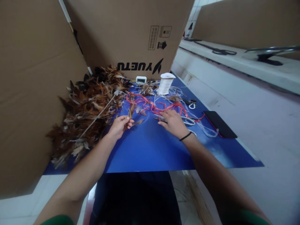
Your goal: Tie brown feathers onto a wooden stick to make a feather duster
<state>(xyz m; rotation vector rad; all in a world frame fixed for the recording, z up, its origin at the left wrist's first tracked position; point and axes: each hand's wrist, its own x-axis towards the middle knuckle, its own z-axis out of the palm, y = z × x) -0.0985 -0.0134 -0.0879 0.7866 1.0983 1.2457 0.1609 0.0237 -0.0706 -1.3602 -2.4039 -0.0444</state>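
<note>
My left hand [120, 125] pinches a small brown feather [131, 110] between thumb and fingertips, just above the blue tabletop. A second brown feather [138, 122] shows beside those fingers. My right hand [173, 122], a black band round its wrist, is palm down with thumb apart and fingers stretched toward a tangle of red ribbon [153, 107]. Under and beside it lie scissors with pale loop handles [189, 121]; the hand partly hides them, and I cannot tell whether it touches them.
A large heap of brown feathers [93, 106] covers the table's left side. At the back stand a white spool [165, 83] and a small digital display [141, 80], before a cardboard box [131, 37]. Clear cord [207, 131] and a black phone [220, 124] lie at right.
</note>
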